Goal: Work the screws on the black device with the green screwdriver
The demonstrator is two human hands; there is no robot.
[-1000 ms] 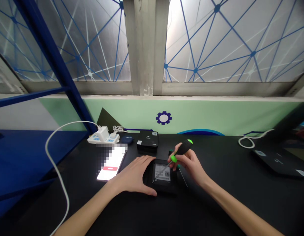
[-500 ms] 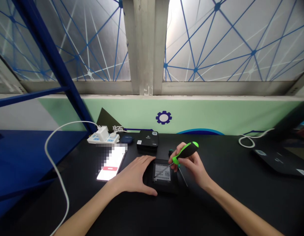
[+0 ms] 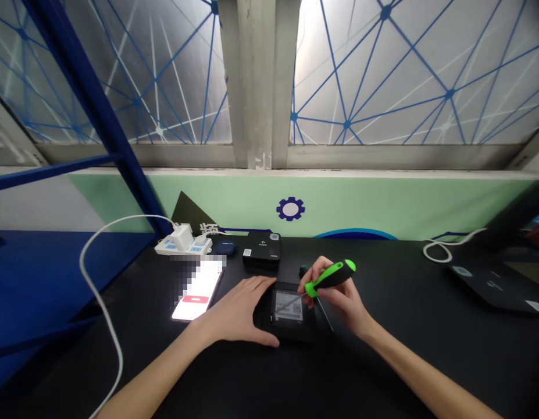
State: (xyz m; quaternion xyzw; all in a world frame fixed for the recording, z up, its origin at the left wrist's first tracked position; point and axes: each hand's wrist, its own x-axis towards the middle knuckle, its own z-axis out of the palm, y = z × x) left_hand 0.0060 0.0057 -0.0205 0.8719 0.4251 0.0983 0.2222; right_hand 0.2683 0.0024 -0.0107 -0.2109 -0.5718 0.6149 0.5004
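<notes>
Black square plastic device [image 3: 291,329] with grey label [image 3: 294,313] lies mid-worktop [image 3: 395,308], well off the back edge. Left hand [image 3: 238,308]: fingers spread wide along its left side. Right hand [image 3: 346,302]: fingers around green-and-black screwdriver [image 3: 332,277]. Judgement: brace firmly, steepen shaft. Versus earlier frame: handle lower, more green uppermost.

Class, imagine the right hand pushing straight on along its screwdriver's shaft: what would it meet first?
Most likely the labelled black device: the screwdriver in the right hand slants down towards its left side. Whether the tip touches it is hard to tell.
</notes>
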